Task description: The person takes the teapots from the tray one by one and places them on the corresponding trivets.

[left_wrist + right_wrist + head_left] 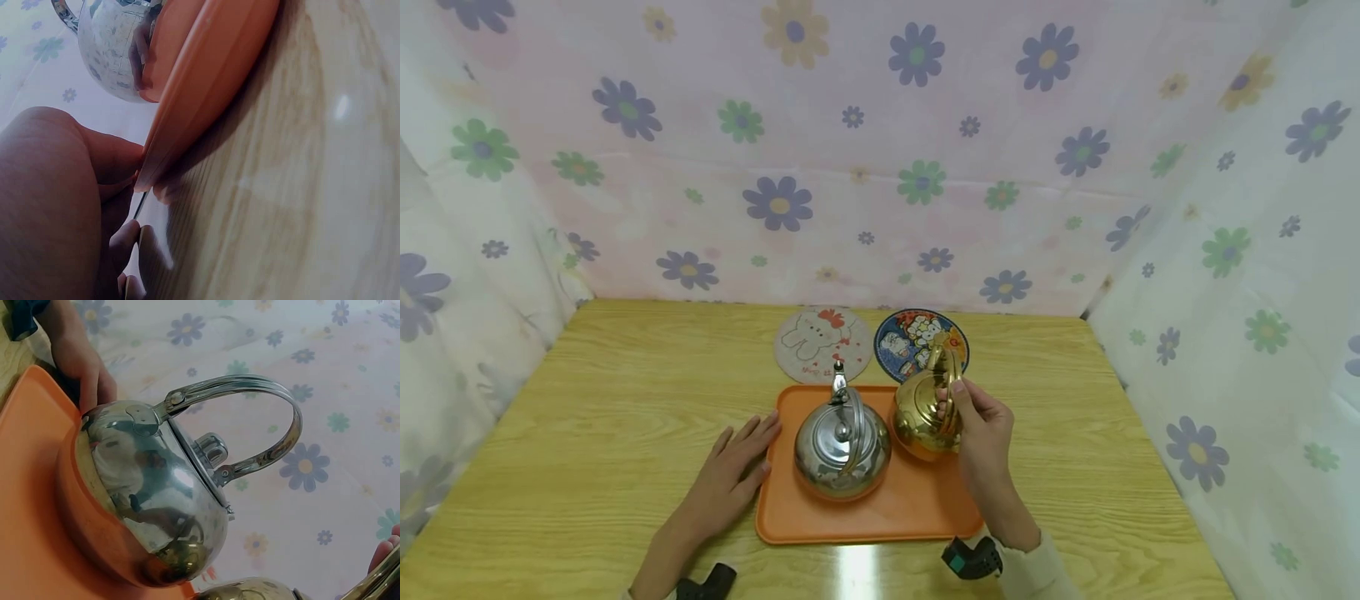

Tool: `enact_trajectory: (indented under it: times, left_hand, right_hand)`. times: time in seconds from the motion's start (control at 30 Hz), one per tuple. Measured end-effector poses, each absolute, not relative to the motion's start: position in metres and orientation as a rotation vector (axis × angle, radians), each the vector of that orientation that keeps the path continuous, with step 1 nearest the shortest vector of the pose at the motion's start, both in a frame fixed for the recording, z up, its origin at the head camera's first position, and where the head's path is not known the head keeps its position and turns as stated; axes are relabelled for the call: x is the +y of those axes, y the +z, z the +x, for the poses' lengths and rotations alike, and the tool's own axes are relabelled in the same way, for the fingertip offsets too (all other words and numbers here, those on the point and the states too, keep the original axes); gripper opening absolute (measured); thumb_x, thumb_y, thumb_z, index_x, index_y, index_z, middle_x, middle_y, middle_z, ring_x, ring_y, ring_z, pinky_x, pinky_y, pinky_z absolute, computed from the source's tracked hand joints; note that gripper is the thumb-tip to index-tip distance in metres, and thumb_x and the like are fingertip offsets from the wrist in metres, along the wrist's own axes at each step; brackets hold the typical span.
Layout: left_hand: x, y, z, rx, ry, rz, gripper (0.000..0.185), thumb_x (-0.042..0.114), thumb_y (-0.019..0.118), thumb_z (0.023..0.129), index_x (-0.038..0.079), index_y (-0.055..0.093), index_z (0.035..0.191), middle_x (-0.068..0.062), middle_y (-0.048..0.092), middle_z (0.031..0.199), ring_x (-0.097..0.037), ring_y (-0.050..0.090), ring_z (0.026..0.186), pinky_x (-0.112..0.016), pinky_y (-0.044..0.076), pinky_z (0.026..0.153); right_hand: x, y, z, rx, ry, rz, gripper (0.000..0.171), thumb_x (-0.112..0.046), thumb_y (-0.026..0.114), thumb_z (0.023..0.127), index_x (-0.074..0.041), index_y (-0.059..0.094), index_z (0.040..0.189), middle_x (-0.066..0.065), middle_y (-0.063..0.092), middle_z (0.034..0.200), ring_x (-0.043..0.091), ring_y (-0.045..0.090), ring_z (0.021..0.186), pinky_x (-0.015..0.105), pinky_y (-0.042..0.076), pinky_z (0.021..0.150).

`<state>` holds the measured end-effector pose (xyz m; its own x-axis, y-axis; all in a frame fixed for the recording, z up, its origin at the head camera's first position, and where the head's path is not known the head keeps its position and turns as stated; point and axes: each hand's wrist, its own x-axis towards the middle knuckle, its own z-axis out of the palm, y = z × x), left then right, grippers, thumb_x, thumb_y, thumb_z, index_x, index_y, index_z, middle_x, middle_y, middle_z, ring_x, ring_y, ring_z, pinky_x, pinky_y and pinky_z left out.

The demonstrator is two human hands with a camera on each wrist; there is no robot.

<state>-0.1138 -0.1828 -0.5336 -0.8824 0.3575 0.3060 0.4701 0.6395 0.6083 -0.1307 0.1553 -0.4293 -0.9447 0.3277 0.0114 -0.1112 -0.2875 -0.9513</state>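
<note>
A silver kettle (842,450) stands on an orange tray (880,527), its spout toward the back. To its right, over the back right of the tray, is a gold kettle (925,417). My right hand (988,433) grips the gold kettle's raised handle; whether its base touches the tray I cannot tell. At the tray's left edge my left hand (730,475) rests with fingers extended. The left wrist view shows its thumb (115,150) against the tray's rim (206,81). In the right wrist view the silver kettle (150,494) fills the middle, with the gold kettle (250,590) cut off below.
Two round mats lie behind the tray: a pale one with a rabbit (808,346) and a dark blue patterned one (895,343). The wood-grain table (625,392) extends on both sides. Flower-print cloth (850,150) hangs behind it and along the sides.
</note>
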Motion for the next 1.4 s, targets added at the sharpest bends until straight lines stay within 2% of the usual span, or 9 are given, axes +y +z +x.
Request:
enact_trajectory:
  times: [0.33,0.43,0.57,0.67,0.87,1.03,1.4]
  left_hand:
    - [-0.183,-0.536,-0.113,-2.712,-1.077,-0.677,0.051,0.018,0.058,0.103,0.008,0.049,0.152,-0.011,0.045,0.158,-0.044,0.037,0.146,-0.06,0.015,0.121]
    - [-0.185,-0.538,-0.113,-2.728,-1.073,-0.671,0.051,0.019,0.058,0.104,0.008,0.048,0.153,-0.011,0.044,0.159,-0.045,0.037,0.146,-0.056,0.012,0.123]
    - [-0.186,-0.538,-0.113,-2.746,-1.081,-0.665,0.052,0.02,0.057,0.104,0.007,0.047,0.153,-0.011,0.043,0.159,-0.045,0.035,0.146,-0.054,0.009,0.124]
    - [-0.186,-0.538,-0.113,-2.735,-1.083,-0.672,0.051,0.019,0.057,0.104,0.007,0.047,0.153,-0.012,0.044,0.159,-0.046,0.036,0.146,-0.056,0.011,0.123]
    - [-0.185,-0.537,-0.112,-2.728,-1.07,-0.674,0.051,0.018,0.058,0.103,0.007,0.048,0.152,-0.012,0.045,0.158,-0.044,0.037,0.146,-0.051,0.01,0.124]
    - [-0.184,-0.537,-0.112,-2.735,-1.076,-0.667,0.051,0.018,0.058,0.103,0.007,0.048,0.152,-0.011,0.045,0.158,-0.044,0.037,0.146,-0.053,0.01,0.124]
    - [-0.185,-0.536,-0.112,-2.732,-1.064,-0.667,0.051,0.018,0.058,0.104,0.007,0.049,0.152,-0.012,0.044,0.159,-0.044,0.036,0.146,-0.05,0.008,0.125]
  right_hand:
    - [0.163,-0.427,-0.133,-1.594,2.348,-0.312,0.028,-0.007,0.057,0.104,0.014,0.068,0.119,-0.001,0.074,0.074,0.008,0.064,0.061,0.02,0.056,0.063]
    - [0.166,-0.429,-0.134,-1.581,2.341,-0.289,0.02,-0.007,0.058,0.103,0.002,0.076,0.106,-0.002,0.074,0.073,0.007,0.064,0.06,0.019,0.054,0.061]
    - [0.169,-0.429,-0.136,-1.585,2.338,-0.256,0.02,-0.008,0.059,0.103,-0.003,0.078,0.099,-0.003,0.073,0.072,0.008,0.063,0.06,0.02,0.053,0.061]
    - [0.17,-0.429,-0.137,-1.602,2.328,-0.241,0.019,-0.009,0.06,0.103,0.0,0.077,0.102,-0.003,0.073,0.073,0.008,0.063,0.061,0.02,0.053,0.061]
    - [0.172,-0.425,-0.138,-1.561,2.336,-0.192,0.019,-0.007,0.06,0.102,-0.004,0.078,0.1,-0.003,0.074,0.073,0.009,0.062,0.06,0.02,0.053,0.06]
    - [0.174,-0.422,-0.14,-1.541,2.336,-0.168,0.019,-0.007,0.06,0.102,0.002,0.077,0.105,-0.002,0.074,0.073,0.009,0.062,0.059,0.02,0.052,0.059]
    - [0.176,-0.418,-0.146,-1.587,2.311,-0.166,0.022,-0.008,0.059,0.103,0.005,0.075,0.11,-0.002,0.074,0.075,0.01,0.061,0.061,0.022,0.053,0.061]
